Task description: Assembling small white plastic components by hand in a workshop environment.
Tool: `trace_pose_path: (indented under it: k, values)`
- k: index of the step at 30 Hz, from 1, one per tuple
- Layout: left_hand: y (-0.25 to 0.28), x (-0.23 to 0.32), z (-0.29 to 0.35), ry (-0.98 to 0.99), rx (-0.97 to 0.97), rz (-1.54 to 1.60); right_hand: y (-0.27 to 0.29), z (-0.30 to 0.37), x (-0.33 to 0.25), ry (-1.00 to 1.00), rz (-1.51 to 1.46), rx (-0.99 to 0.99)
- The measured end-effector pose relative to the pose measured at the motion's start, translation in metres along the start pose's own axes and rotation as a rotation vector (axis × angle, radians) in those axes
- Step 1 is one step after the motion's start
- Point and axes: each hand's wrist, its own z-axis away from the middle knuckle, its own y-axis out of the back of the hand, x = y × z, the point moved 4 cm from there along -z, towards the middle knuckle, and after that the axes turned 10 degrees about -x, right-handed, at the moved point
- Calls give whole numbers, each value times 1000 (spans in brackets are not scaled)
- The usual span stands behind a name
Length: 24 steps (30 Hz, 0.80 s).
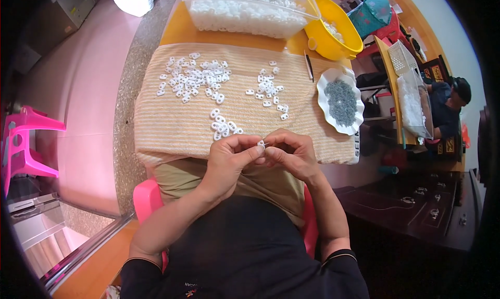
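Note:
Just beyond the towel's near edge, my left hand [229, 157] is closed, pinching a small white two-holed plastic piece [261, 142] between thumb and fingers. My right hand [292, 152] is closed right beside it, its fingertips meeting the left ones. A thin sliver shows between the fingertips; it is too small to name. Close to my left hand lies a little group of white two-holed pieces [221, 126]. Farther off on the striped towel [242, 59] are a large pile of them [192, 77] at left and a smaller pile [266, 86] at right.
A white scalloped dish [322, 85] of small grey parts sits on the right, near a pen-like tool [310, 67]. Behind are a clear bin [250, 25] of white pieces and a yellow basket [328, 41]. A pink stool [28, 137] stands left; another person [448, 103] sits far right.

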Motion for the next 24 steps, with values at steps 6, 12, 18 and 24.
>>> trace_pose_path:
  k: [6,12,18,24]
  values:
    - [0,3,6,-12,8,48,-4,-1,3,13,-21,-35]
    - [3,17,13,-2,24,62,-8,-3,1,-64,-74,32]
    - [25,43,15,-156,103,79,-11,-13,-12,-128,221,36]
    - [43,62,14,-260,133,88,-19,-40,-23,70,657,42]
